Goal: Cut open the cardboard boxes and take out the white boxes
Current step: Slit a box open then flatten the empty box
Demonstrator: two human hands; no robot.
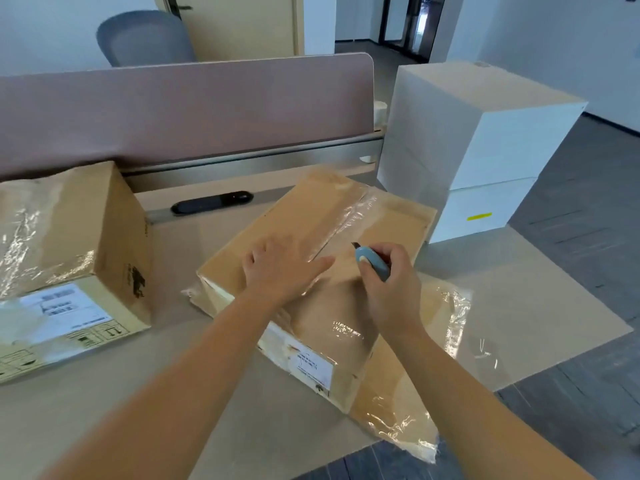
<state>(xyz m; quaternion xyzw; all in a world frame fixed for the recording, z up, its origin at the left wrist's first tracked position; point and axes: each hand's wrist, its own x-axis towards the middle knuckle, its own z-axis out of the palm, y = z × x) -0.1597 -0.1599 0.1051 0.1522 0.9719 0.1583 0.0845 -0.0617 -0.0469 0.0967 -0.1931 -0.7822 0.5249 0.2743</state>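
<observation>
My right hand (389, 289) is clenched around a small blue cutter (372, 263), its dark blade tip pointing toward eleven o'clock and sitting right at the taped centre seam (341, 225) of the cardboard box (311, 216) in front of me. My left hand (282, 268) lies flat and released on the lid, fingers spread, pressing down just beside the cutter at its nine o'clock side; it holds nothing. The box rests on the desk (166, 341) turned at an angle, its long axis and the seam both running from about seven o'clock near me up toward one o'clock. That is the relation that matters: the uncut tape stretches away from the blade toward one o'clock, so I judge the cut should run along that line, away from my body and clear of my left fingertips, which lie close to the seam. The right hand is the nearer one to the seam and already on it. Loose clear wrap (450, 317) hangs off the box at four o'clock. A second cardboard box (69, 220) waits at nine o'clock, taped shut. Two white boxes (485, 133) stand stacked on the floor at one o'clock, beyond the desk's edge.
</observation>
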